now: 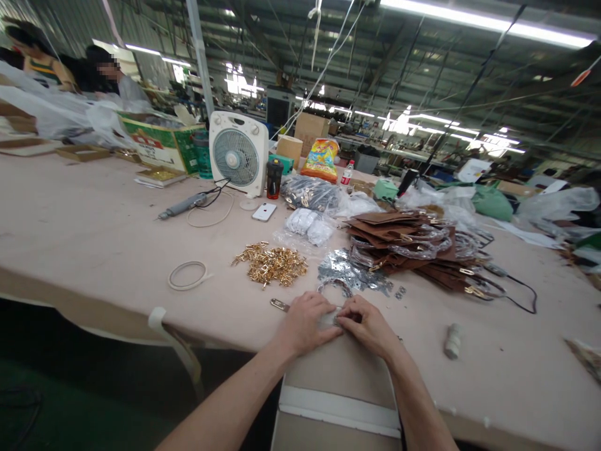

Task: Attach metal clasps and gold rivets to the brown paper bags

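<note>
Beneath both hands and stretching beyond them runs the cloth-covered worktable (117, 213), with a stack of brown bag pieces (399, 241) ahead and to the right of the right hand. Under the wrists lies the beige bag panel (338, 369), crossed by a white band (340, 412), its near end reaching past the table edge. It looks light and flat, probably bendable yet firm enough to keep its shape; the broad sides seem the safest hold, as the pale surface may mark. The left hand (307, 319) rests spread on its far end; the right hand (364, 322) has thumb and forefinger drawn together in a pinch, on what I cannot tell. Ahead of them lie silver metal plates (350, 272) and gold-coloured fittings (277, 266). Just beyond the fingertips arches a handle (347, 289), its wrapping likely slippery. Smallest, a metal-ended tab (279, 305) sits left of the left hand.
</note>
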`<state>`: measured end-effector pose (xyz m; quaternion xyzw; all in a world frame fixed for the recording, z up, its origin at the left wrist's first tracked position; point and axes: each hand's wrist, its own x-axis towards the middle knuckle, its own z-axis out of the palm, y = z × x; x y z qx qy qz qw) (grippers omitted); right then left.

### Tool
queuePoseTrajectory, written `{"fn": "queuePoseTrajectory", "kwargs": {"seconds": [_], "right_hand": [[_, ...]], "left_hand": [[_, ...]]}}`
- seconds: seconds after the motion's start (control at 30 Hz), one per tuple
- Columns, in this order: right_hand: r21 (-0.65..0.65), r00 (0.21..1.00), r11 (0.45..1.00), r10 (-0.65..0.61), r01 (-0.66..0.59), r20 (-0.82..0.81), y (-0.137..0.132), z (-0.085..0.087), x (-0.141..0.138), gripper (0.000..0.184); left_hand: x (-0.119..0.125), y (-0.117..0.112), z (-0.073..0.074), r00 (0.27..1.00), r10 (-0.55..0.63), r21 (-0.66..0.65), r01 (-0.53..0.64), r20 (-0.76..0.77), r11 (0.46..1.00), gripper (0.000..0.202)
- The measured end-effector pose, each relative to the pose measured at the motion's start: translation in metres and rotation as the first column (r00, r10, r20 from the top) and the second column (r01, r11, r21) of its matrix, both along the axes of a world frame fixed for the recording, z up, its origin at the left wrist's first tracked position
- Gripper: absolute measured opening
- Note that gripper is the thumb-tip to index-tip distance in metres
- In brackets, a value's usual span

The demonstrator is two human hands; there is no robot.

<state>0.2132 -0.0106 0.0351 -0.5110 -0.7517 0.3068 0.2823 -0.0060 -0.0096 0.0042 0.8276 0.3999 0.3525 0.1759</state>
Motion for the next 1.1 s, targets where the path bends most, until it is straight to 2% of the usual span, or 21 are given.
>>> {"fn": "queuePoseTrajectory", "kwargs": {"seconds": [0.2, 0.37, 0.53, 0.77, 0.9, 1.1], "right_hand": [[0.036, 0.995, 0.995, 0.097, -0.096, -0.027, 0.000, 0.002, 0.003, 0.012], [0.045, 0.995, 0.995, 0.092, -0.090, -0.035, -0.007, 0.000, 0.005, 0.013], [0.053, 0.998, 0.997, 0.061, -0.060, -0.019, -0.008, -0.003, 0.004, 0.014], [0.106, 0.995, 0.992, 0.081, -0.075, -0.053, -0.015, -0.006, 0.005, 0.015], [0.198, 0.992, 0.975, 0.112, -0.099, -0.059, -0.021, -0.007, 0.003, 0.016], [0.302, 0.991, 0.944, 0.127, -0.135, 0.047, -0.030, -0.005, 0.000, 0.021]], "left_hand": [[0.000, 0.000, 0.001, 1.000, 0.015, -0.024, -0.016, -0.018, 1.000, 0.041], [-0.005, 0.001, 0.006, 0.998, -0.016, -0.051, 0.013, -0.064, 0.999, 0.034], [0.003, 0.011, 0.008, 0.989, 0.078, -0.134, -0.095, -0.123, 0.986, 0.026], [0.017, 0.027, 0.023, 0.961, 0.163, -0.334, -0.232, -0.221, 0.913, 0.036], [0.020, 0.025, 0.027, 0.955, 0.210, -0.354, -0.274, -0.209, 0.894, 0.036], [0.023, 0.023, 0.022, 0.954, 0.242, -0.310, -0.288, -0.178, 0.906, 0.030]]}}
